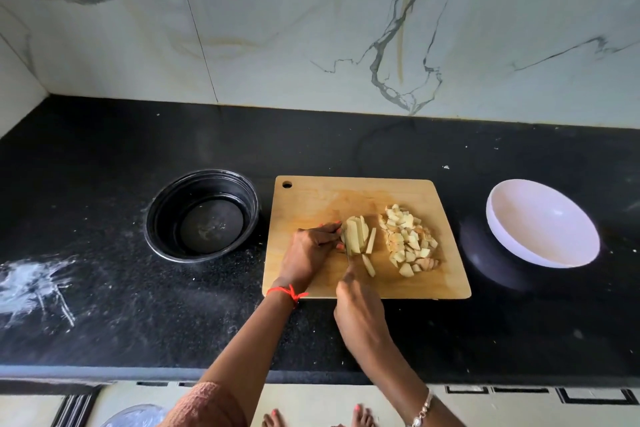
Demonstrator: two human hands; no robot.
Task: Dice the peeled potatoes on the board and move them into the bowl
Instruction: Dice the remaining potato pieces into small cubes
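Wooden cutting board (311, 198) on counter (104, 156): diced potato pile (408, 243) right, potato strips (358, 236) centre | left hand (311, 250) steadies strips, right hand (358, 312) grips knife (347, 251) | white bowl (540, 222) empty; dicing seemingly well along, transfer pending.

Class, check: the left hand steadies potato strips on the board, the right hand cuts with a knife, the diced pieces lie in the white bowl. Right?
No: the head view shows the diced pieces piled on the board; the white bowl is empty. The left hand, potato strips, right hand and knife are as stated.
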